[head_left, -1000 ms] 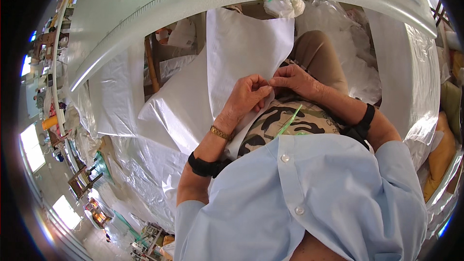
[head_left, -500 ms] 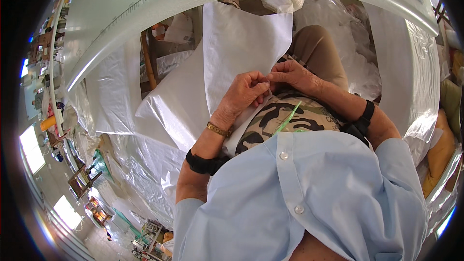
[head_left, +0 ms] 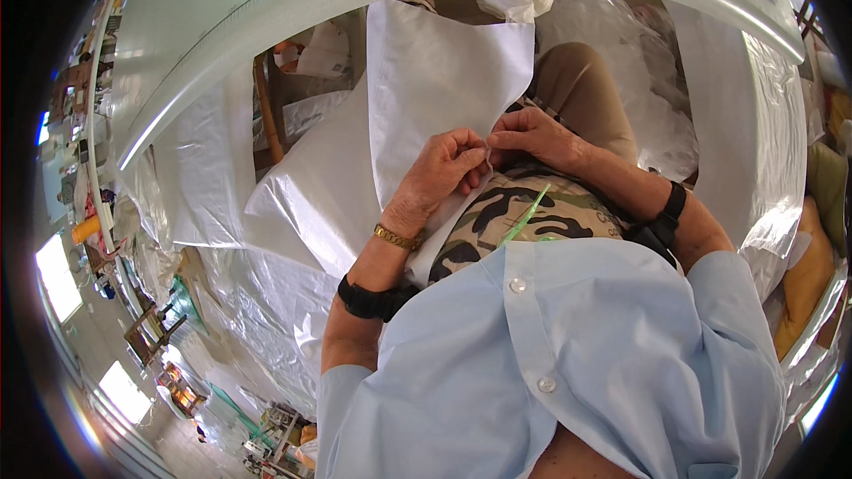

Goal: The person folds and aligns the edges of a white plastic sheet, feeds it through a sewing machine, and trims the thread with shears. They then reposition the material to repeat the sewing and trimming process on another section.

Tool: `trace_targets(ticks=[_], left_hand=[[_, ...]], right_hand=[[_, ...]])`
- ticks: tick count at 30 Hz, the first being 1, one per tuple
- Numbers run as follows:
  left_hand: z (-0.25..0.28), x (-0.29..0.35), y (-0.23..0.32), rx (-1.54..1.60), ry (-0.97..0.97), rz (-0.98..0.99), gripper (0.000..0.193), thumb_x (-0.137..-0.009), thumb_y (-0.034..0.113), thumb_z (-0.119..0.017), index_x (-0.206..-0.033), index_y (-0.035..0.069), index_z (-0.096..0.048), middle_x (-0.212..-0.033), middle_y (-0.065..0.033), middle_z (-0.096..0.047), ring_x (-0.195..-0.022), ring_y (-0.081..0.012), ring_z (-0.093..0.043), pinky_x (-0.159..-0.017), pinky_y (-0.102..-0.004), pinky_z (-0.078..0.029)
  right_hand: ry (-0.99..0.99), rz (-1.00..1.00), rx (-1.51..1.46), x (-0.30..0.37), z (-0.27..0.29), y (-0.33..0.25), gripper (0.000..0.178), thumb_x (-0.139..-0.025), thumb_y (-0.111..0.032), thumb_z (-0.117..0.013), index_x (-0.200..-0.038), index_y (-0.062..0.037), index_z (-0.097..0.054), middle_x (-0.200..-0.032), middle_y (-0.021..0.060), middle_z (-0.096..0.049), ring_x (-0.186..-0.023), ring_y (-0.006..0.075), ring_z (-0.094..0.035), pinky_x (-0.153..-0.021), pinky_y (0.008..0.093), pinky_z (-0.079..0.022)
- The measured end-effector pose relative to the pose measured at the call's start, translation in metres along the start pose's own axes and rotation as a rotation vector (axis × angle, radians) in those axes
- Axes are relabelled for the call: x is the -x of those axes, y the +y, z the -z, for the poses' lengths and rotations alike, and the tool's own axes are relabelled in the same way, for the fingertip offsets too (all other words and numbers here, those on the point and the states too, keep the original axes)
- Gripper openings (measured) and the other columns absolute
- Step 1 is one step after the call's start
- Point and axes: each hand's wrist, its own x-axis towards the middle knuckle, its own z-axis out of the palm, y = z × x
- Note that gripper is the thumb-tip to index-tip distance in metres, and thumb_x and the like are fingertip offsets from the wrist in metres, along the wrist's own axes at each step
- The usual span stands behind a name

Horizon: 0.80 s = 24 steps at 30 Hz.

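Note:
A satiny white cloth (head_left: 435,66) drapes over my lap and rises in a tall flap in front of me. My left hand (head_left: 441,170), with a gold watch on its wrist, is closed, thumb against fingers, on an edge of that cloth. Close against it, my right hand (head_left: 543,139) makes a pinch, its fingertips meeting the left ones at the cloth's edge. What sits inside the right pinch is too small to make out. Under both hands lies a camouflage apron (head_left: 532,200), with a thin bright green strip (head_left: 530,215) sticking up from it.
A smooth pale tabletop (head_left: 293,27) with a printed ruler scale curves across beyond my hands. Clear plastic bags (head_left: 612,53) are heaped beneath it. White sheeting (head_left: 741,124) hangs at the right, and shiny plastic sheeting (head_left: 257,319) spreads at the left. A wooden leg (head_left: 267,115) stands under the table.
Both hands stay together at the cloth's edge, with only slight finger movement. The whole picture has shifted a little to the left.

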Motion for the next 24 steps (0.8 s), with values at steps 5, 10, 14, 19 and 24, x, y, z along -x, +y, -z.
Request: trace_targets(ticks=[5,10,14,19,24], left_hand=[[-0.0008,0.0000,0.0002,0.005,-0.011,-0.008,0.013,-0.098,0.015,-0.055,-0.095,0.003,-0.061,-0.075,0.0007,-0.061,-0.061,-0.0028,-0.055,-0.054,-0.0148,-0.046],[-0.0017,-0.0006,0.0018,-0.003,0.031,-0.020,0.015,-0.095,0.015,-0.058,-0.093,0.001,-0.061,-0.076,-0.0024,-0.064,-0.061,-0.0046,-0.057,-0.051,-0.0176,-0.048],[-0.0018,-0.0009,0.0017,-0.031,-0.006,0.005,0.014,-0.095,0.017,-0.060,-0.094,0.003,-0.060,-0.076,0.0000,-0.061,-0.060,-0.0030,-0.055,-0.050,-0.0149,-0.045],[0.0001,-0.0018,0.0006,-0.039,-0.006,0.000,0.015,-0.096,0.017,-0.060,-0.093,0.003,-0.060,-0.075,0.0001,-0.062,-0.060,-0.0028,-0.055,-0.051,-0.0153,-0.046],[0.0000,-0.0009,0.0010,-0.020,-0.012,0.004,0.016,-0.096,0.019,-0.058,-0.093,0.004,-0.060,-0.074,0.0011,-0.061,-0.060,-0.0025,-0.055,-0.051,-0.0152,-0.045]], right_hand=[[-0.006,-0.013,0.017,0.0007,0.0011,0.0008,0.024,-0.094,-0.024,-0.063,-0.090,-0.0006,-0.067,-0.083,0.0032,-0.069,-0.076,0.0067,-0.063,-0.071,0.0217,-0.050],[-0.021,0.016,0.001,-0.0006,0.0028,0.0038,0.022,-0.094,-0.023,-0.063,-0.091,-0.0015,-0.067,-0.085,0.0026,-0.069,-0.077,0.0064,-0.063,-0.072,0.0209,-0.050],[-0.016,0.016,0.032,-0.0006,0.0035,0.0037,0.022,-0.094,-0.022,-0.063,-0.092,-0.0013,-0.067,-0.085,0.0028,-0.069,-0.077,0.0064,-0.063,-0.072,0.0207,-0.051],[-0.026,0.011,0.012,0.0004,0.0027,0.0021,0.021,-0.095,-0.021,-0.063,-0.093,-0.0005,-0.067,-0.085,0.0032,-0.069,-0.078,0.0067,-0.064,-0.073,0.0206,-0.051],[-0.041,0.012,0.006,0.0014,0.0015,0.0006,0.020,-0.095,-0.021,-0.062,-0.093,-0.0010,-0.065,-0.086,0.0021,-0.068,-0.081,0.0059,-0.062,-0.075,0.0197,-0.049]])
